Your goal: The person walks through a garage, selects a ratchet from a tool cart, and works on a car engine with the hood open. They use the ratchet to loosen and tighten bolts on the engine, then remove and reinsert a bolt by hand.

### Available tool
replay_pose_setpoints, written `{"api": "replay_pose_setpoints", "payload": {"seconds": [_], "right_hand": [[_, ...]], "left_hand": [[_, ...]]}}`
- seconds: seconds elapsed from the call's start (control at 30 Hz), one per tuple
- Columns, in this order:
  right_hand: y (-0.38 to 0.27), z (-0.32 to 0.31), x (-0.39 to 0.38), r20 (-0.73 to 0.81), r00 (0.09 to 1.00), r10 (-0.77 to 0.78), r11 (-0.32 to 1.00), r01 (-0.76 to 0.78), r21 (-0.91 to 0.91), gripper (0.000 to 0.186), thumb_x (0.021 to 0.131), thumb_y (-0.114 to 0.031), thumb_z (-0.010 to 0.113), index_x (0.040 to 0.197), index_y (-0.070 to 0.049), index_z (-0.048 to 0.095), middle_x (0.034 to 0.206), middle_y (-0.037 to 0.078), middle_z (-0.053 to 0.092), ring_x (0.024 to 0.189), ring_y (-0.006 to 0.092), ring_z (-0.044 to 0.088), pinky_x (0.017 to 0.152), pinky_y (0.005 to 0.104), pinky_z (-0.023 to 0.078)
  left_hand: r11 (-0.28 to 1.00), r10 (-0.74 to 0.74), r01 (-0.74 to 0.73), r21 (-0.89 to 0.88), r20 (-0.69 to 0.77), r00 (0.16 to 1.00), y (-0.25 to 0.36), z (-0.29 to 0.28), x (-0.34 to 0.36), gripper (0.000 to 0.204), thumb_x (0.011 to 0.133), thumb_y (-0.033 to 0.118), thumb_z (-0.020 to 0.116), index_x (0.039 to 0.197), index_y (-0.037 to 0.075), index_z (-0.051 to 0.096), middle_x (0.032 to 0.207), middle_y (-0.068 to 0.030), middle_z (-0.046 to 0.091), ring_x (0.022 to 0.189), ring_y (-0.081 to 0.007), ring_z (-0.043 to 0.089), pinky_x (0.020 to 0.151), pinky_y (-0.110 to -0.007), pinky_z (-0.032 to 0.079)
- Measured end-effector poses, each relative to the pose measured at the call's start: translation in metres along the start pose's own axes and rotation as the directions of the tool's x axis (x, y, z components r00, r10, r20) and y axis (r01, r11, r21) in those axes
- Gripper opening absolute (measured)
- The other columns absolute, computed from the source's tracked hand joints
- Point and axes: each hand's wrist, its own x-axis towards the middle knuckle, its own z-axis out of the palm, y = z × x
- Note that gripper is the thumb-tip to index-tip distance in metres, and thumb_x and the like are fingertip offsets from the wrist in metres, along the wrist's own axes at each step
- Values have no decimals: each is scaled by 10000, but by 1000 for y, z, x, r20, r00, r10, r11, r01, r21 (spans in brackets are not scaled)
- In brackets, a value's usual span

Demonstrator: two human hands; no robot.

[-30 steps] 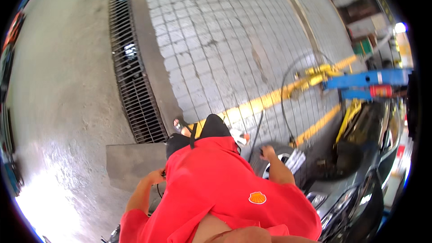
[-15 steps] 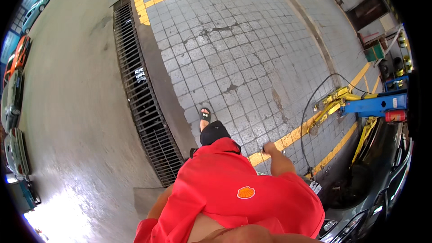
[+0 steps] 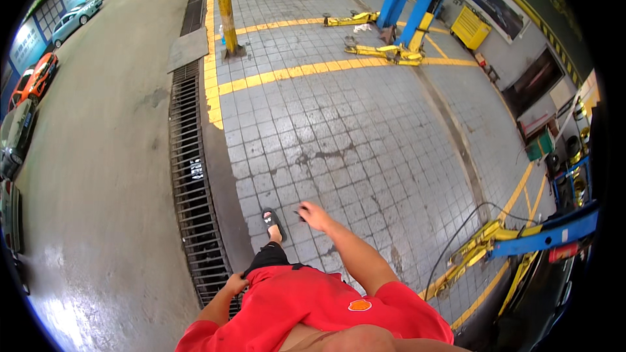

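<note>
Two bare hands come up on my remote feed, both belonging to the person wearing the camera. The right hand (image 3: 315, 215) reaches forward over the grey square-tiled floor (image 3: 378, 169), its fingers curled and a little blurred. I make out a small dark shape (image 3: 299, 214) right at those fingertips, but I cannot tell whether they grip it or what it is. The left hand (image 3: 236, 283) hangs at the hip, its fingers bent beside the black cloth shorts (image 3: 266, 258) and just ahead of the red short-sleeved shirt (image 3: 287, 293) with its orange chest patch (image 3: 359, 305); I cannot tell whether they are closed on anything.

Just left of the right fingers, in my view, I see a foot in a black open-toed sandal (image 3: 268, 219). Left of the left fingers runs a long black metal drain grate (image 3: 193, 208). Well to the right of the right fingers, a thin black hose (image 3: 486, 204) loops by a blue and yellow steel lift arm (image 3: 515, 245), and a dark car (image 3: 541, 287) sits beyond it, cut by the rim. Far ahead of both sets of fingers, I see a worn yellow post (image 3: 223, 6) and, farther right, a bright yellow cabinet (image 3: 471, 27).
</note>
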Motion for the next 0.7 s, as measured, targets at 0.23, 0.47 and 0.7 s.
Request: {"api": "replay_pose_setpoints", "payload": {"seconds": [0.23, 0.47, 0.7], "right_hand": [[251, -211, -48, -140, 817, 559, 401, -414, -817, 381, 763, -381, 735, 947, -48, 730, 1042, 185, 703, 988, 344, 675, 810, 456, 547], [259, -245, -9, 59, 617, 785, 435, -480, -762, 275, 790, -365, 678, 784, -98, 743, 859, 127, 741, 855, 284, 717, 753, 448, 557], [321, -366, 290, 234, 707, 668, 576, -292, -763, 320, 833, -359, 661, 911, -55, 721, 957, 171, 727, 974, 329, 687, 861, 461, 530]], "left_hand": [[985, -138, 64, 161, 502, 854, 203, -171, 192, 585, 830, 503, 627, 1175, 35, 691, 1041, -146, 734, 924, -253, 704, 800, -395, 544], [725, -308, 548, -417, 516, 799, 233, -244, 341, 558, 852, 403, 688, 1262, 36, 600, 1164, -137, 673, 1028, -226, 649, 814, -383, 539], [826, -201, 279, -490, 207, 957, 423, -296, 527, 548, 852, 221, 688, 1334, 8, 538, 1125, -132, 664, 1000, -231, 637, 879, -378, 520]]}}
